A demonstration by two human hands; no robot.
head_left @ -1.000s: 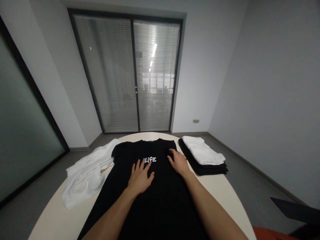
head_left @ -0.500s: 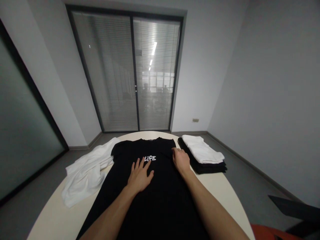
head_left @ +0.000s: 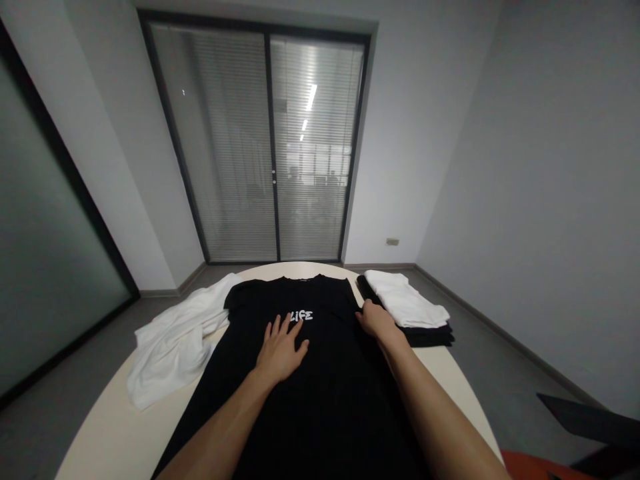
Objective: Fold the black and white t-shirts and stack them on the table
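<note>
A black T-shirt (head_left: pixel 320 393) with white lettering on its chest lies spread over the table, its collar toward the far edge. My left hand (head_left: pixel 281 348) rests flat on the chest with fingers spread, partly covering the lettering. At the shirt's right sleeve side, my right hand (head_left: pixel 374 319) is closed, with thumb and fingers pinching the edge of the black fabric. The fingertips of that hand are partly hidden by its back.
Left of the shirt lies a loose heap of white cloth (head_left: pixel 173 350). On the right, a folded white garment (head_left: pixel 407 300) tops a stack of folded black garments (head_left: pixel 430 337). The round pale table (head_left: pixel 107 427) has a curved edge; an orange chair (head_left: pixel 530 467) stands at lower right.
My right hand has moved to the right and closed on the shirt's sleeve edge, drawing it outward a little. My left hand has stayed in place on the chest.
</note>
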